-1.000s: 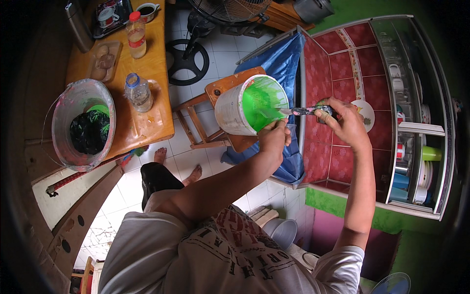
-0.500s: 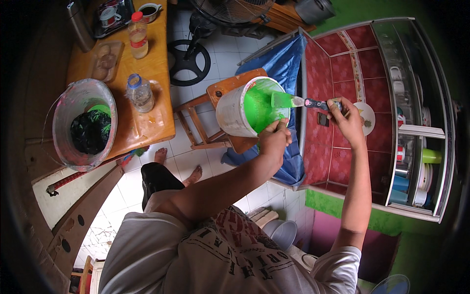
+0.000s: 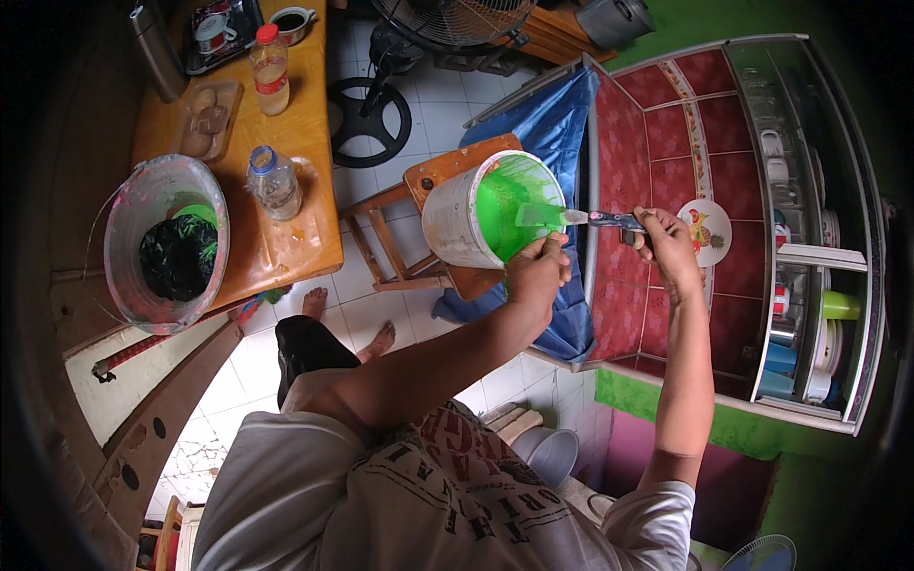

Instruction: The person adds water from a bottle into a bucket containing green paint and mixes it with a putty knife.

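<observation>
A white paint bucket [image 3: 446, 221] tilts over a wooden stool, its opening toward me and to the right, with bright green paint [image 3: 497, 207] coating the inside. My left hand [image 3: 538, 273] is closed at the near rim of the bucket, fingers and thumb pinching the edge. In my right hand [image 3: 666, 249] is a putty knife [image 3: 617, 221], gripped by its dark handle. Its wide, green-smeared blade reaches over the rim into the mouth of the bucket, close above my left fingertips.
Under the bucket is the wooden stool [image 3: 422, 183], beside a blue plastic sheet [image 3: 562, 133]. On the left, a wooden table [image 3: 286, 249] holds bottles and a paint-stained pail [image 3: 119, 252]. A fan [image 3: 447, 24] stands beyond; a dish cabinet [image 3: 809, 252] is at the right.
The putty knife has dropped nearer to my left hand and turned, its blade now lower inside the bucket's mouth. My right hand has moved slightly toward me. The left keeps its place.
</observation>
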Motion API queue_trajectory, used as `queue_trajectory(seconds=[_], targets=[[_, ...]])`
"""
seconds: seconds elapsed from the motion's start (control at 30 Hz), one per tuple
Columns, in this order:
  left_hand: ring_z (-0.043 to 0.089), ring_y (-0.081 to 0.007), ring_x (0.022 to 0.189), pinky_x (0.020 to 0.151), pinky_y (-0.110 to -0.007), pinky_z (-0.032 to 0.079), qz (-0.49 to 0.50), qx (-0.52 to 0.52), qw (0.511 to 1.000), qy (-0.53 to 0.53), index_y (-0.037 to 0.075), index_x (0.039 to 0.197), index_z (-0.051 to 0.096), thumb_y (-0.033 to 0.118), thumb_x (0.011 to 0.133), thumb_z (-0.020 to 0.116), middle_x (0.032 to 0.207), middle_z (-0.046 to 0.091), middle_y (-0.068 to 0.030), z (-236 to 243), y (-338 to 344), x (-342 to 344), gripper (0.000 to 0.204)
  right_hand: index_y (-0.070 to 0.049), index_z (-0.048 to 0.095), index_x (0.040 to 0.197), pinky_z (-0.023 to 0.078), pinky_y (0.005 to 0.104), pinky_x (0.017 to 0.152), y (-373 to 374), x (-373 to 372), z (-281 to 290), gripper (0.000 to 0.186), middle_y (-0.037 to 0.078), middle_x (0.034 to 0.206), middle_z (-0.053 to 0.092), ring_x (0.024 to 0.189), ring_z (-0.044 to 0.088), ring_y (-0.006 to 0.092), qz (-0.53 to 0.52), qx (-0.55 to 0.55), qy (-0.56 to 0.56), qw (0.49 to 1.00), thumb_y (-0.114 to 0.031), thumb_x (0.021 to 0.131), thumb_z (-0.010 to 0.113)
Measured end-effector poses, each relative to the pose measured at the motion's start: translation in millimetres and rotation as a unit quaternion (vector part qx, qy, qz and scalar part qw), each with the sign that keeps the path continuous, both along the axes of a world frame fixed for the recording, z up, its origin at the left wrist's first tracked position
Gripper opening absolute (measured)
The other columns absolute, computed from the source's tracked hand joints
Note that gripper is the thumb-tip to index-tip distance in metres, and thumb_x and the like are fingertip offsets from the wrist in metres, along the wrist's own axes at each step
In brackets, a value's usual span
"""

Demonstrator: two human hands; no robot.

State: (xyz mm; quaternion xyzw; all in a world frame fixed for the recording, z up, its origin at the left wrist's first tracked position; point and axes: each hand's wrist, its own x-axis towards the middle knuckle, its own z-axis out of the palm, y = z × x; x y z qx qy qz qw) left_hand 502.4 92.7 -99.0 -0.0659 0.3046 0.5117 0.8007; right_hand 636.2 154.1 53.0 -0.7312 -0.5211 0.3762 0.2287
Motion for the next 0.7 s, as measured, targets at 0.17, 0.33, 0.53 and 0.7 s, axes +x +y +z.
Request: queue_trajectory(seconds=[0.17, 0.33, 0.53, 0.7], targets=[[0.049, -0.0105, 0.052, 0.049, -0.025, 0.039, -0.007, -0.005, 1.000, -0.011, 0.001, 0.103, 0.067, 0.021, 0.103, 0.060, 0.067, 0.054, -0.0006, -2, 1, -1, 0.022, -0.006, 0.063, 0.083, 0.030, 0.0220, 0.044, 0, -2, 1, 0.021, 0.000, 0.061, 0.059, 0.045, 0.043, 0.0055, -0.018, -0.007, 0.027, 0.999, -0.019, 0.100, 0.061], [0.050, -0.0107, 0.051, 0.049, -0.025, 0.039, -0.008, 0.005, 1.000, -0.010, 0.001, 0.103, 0.068, 0.021, 0.103, 0.060, 0.068, 0.055, -0.0007, -4, 1, 0, 0.022, -0.005, 0.064, 0.085, 0.030, 0.0224, 0.044, 0, -2, 5, 0.020, 0.000, 0.061, 0.059, 0.045, 0.042, 0.0057, -0.049, -0.001, 0.050, 0.998, -0.018, 0.100, 0.060], [0.051, -0.0107, 0.051, 0.048, -0.025, 0.039, -0.007, 0.004, 1.000, -0.006, 0.000, 0.102, 0.069, 0.021, 0.102, 0.060, 0.068, 0.056, -0.0009, -3, 1, 0, 0.022, -0.005, 0.063, 0.087, 0.030, 0.0223, 0.044, -1, 6, 0, 0.019, 0.000, 0.061, 0.059, 0.045, 0.043, 0.0060, -0.009, 0.011, -0.007, 1.000, -0.019, 0.101, 0.060], [0.051, -0.0107, 0.051, 0.048, -0.025, 0.039, -0.011, 0.006, 1.000, -0.003, 0.000, 0.102, 0.069, 0.020, 0.101, 0.061, 0.068, 0.056, -0.0013, -3, 2, -1, 0.022, -0.005, 0.064, 0.088, 0.031, 0.0222, 0.045, -5, -1, 5, 0.020, 0.000, 0.062, 0.059, 0.046, 0.043, 0.0059, -0.031, 0.013, 0.042, 0.999, -0.019, 0.101, 0.060]])
